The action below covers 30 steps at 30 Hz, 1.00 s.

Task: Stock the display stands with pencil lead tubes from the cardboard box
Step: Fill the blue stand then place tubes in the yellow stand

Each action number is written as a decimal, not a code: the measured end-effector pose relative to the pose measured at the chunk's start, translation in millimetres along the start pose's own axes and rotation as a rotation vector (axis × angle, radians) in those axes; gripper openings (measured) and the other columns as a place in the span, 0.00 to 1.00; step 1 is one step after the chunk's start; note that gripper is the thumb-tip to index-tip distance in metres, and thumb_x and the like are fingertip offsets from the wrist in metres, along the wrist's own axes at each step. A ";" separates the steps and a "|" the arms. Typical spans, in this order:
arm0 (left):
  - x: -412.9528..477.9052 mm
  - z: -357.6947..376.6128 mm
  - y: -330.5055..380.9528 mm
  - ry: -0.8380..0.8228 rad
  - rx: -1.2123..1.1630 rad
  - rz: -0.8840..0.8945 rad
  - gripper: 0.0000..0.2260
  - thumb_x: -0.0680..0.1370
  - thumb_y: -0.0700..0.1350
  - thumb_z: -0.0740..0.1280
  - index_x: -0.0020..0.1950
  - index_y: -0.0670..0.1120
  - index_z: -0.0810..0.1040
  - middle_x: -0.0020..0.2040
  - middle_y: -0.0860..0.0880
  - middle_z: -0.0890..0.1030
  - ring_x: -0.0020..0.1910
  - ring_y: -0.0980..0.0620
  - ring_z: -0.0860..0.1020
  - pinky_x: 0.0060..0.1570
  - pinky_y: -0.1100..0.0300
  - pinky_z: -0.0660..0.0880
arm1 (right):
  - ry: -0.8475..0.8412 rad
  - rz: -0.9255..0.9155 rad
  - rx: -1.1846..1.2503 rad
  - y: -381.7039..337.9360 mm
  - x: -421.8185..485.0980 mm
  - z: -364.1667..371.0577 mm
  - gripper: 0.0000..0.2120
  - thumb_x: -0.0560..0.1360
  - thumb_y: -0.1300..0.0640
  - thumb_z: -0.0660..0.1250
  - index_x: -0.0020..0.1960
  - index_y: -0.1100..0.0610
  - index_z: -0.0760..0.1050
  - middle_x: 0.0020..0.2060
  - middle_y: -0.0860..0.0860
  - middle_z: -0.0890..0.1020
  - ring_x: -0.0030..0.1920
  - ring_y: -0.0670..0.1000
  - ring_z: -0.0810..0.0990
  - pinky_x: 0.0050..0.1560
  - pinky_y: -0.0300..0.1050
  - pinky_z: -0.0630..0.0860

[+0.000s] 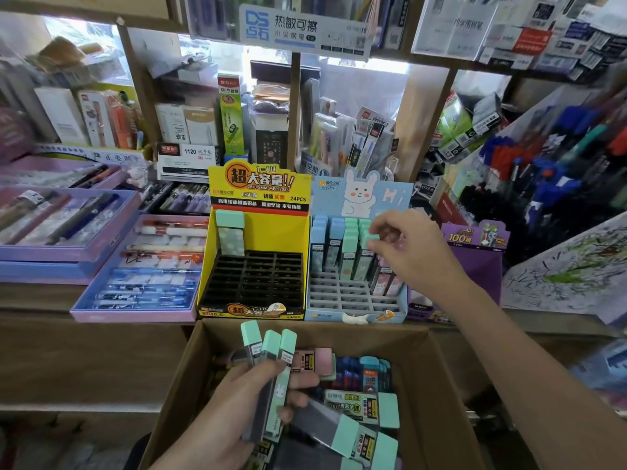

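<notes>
My left hand (237, 408) grips three mint-capped lead tubes (271, 347) upright over the open cardboard box (176, 385). The box holds several more tubes (359, 405) with mint, pink and blue caps. My right hand (407, 245) pinches the cap of a mint tube (368, 239) standing in the light blue rabbit display stand (356, 308), whose back rows hold blue, mint and pink tubes. The yellow display stand (252, 310) to its left has one large mint-capped tube (230, 232) in its back left slot; its other black slots are bare.
Purple pen trays (135, 266) lie left of the stands on the counter. A purple lead display (475, 252) stands right of the blue stand. Racks of pens (559, 171) fill the right side, and shelves of boxed stationery (230, 123) rise behind.
</notes>
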State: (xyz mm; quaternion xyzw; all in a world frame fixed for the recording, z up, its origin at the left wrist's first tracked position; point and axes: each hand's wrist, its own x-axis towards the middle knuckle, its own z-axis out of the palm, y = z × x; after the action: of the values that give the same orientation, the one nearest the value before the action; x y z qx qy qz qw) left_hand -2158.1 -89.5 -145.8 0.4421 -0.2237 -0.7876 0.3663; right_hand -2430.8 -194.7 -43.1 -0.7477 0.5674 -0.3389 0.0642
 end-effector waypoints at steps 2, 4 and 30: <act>-1.1 1.1 0.1 0.005 0.003 0.004 0.14 0.84 0.41 0.62 0.68 0.37 0.74 0.52 0.29 0.84 0.34 0.42 0.82 0.25 0.57 0.75 | 0.003 -0.038 -0.063 -1.6 1.6 1.3 0.05 0.74 0.59 0.76 0.48 0.54 0.82 0.35 0.49 0.80 0.43 0.52 0.76 0.49 0.49 0.75; -2.3 2.1 -0.2 0.023 0.003 0.013 0.14 0.83 0.40 0.64 0.67 0.36 0.75 0.52 0.30 0.84 0.33 0.42 0.82 0.25 0.57 0.75 | 0.018 -0.092 -0.149 -3.2 0.7 4.0 0.05 0.74 0.59 0.77 0.48 0.57 0.83 0.37 0.47 0.79 0.45 0.54 0.76 0.53 0.52 0.73; -19.0 15.6 0.2 0.008 0.094 0.032 0.10 0.70 0.44 0.77 0.47 0.40 0.88 0.43 0.33 0.85 0.35 0.41 0.85 0.31 0.54 0.81 | -0.292 0.553 0.949 -48.4 -129.5 78.8 0.11 0.76 0.50 0.73 0.57 0.52 0.85 0.45 0.61 0.85 0.38 0.51 0.80 0.39 0.45 0.76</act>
State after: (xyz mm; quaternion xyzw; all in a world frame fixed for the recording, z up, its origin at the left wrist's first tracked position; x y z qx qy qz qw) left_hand -2165.0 -74.4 -127.6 0.4583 -0.2663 -0.7685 0.3585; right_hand -2362.6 -85.1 -136.1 -0.4998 0.5127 -0.4203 0.5574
